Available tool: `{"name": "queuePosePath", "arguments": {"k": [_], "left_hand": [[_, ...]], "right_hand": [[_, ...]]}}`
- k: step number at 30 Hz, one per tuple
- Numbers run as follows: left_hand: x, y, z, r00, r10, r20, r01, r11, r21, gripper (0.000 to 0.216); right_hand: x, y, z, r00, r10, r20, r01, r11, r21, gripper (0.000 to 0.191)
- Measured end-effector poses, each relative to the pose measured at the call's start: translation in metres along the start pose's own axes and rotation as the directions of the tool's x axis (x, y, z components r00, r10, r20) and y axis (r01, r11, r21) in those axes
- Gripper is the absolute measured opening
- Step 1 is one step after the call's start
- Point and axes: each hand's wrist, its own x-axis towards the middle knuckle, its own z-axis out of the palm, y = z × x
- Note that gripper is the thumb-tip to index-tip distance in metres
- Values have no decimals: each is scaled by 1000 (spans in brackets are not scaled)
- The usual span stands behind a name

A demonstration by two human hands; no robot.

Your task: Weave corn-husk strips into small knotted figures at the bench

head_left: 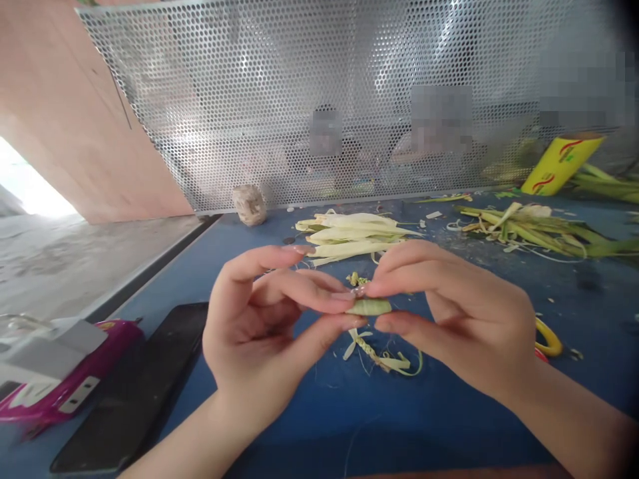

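Observation:
My left hand and my right hand meet over the blue table. Between their fingertips they pinch a small folded piece of pale green leaf strip, each hand closed on one end of it. Just below the hands lies a small woven scrap of leaf with loose curling ends. Beyond the hands rests a pile of pale yellow leaf strips.
A black phone and a pink and white device lie at the left. Yellow-handled scissors peek out behind my right wrist. A heap of green leaf trimmings, a yellow roll and a twine ball sit near a perforated metal screen. People sit behind it.

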Motion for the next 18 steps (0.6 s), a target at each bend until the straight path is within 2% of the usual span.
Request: {"name": "queuePosePath", "arguments": {"k": [5, 9, 12, 15, 17, 18], "left_hand": [[-1, 0, 1, 992, -123, -17, 123, 992, -19, 45], [0, 0, 0, 975, -224, -18, 224, 973, 46, 52], [3, -3, -1, 957, -264, -118, 279, 950, 140, 57], [8, -10, -4, 911, -337, -238, 390, 891, 231, 66], [10, -17, -8, 884, -358, -299, 444, 843, 304, 60], [10, -21, -10, 865, -410, -290, 493, 802, 337, 54]], "right_hand": [[0, -2, 2, 1000, 3, -9, -4, 995, -96, 12], [-2, 1, 3, 998, 32, -63, -43, 984, -173, 11], [-2, 5, 3, 992, 56, -116, -84, 964, -254, 10], [0, 11, 4, 988, 82, -133, -119, 946, -303, 8], [0, 17, 4, 983, 124, -135, -161, 937, -309, 8], [0, 21, 4, 979, 153, -137, -188, 934, -302, 8]]}}
